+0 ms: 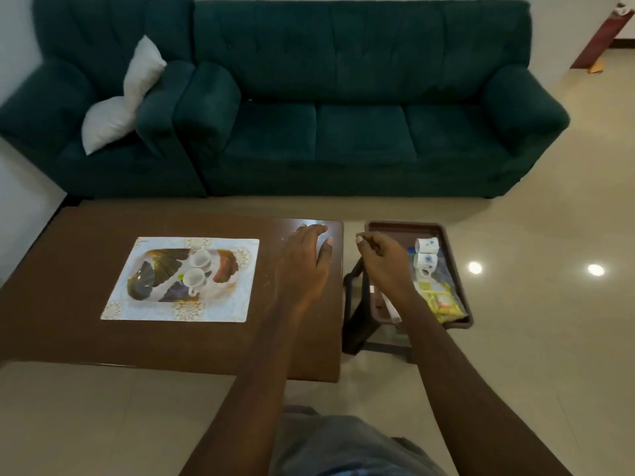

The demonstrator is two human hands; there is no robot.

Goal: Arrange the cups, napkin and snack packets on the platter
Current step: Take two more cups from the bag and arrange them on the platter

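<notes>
Both hands empty, left hand (pixel 307 259) spread flat over the table (pixel 68 304), right hand (pixel 383 261) loosely curled above the tray (pixel 457 269) of cups (pixel 426 252) and snack packets (pixel 441 302); next, likely a cup to the platter (pixel 182 278).

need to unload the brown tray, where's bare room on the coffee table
Bare wood lies left of the placemat and between it and the table's right edge, under the left hand. The tray's right side is crowded with cups and packets.

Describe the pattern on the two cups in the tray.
White ceramic cups with blue floral print, head view.
</notes>
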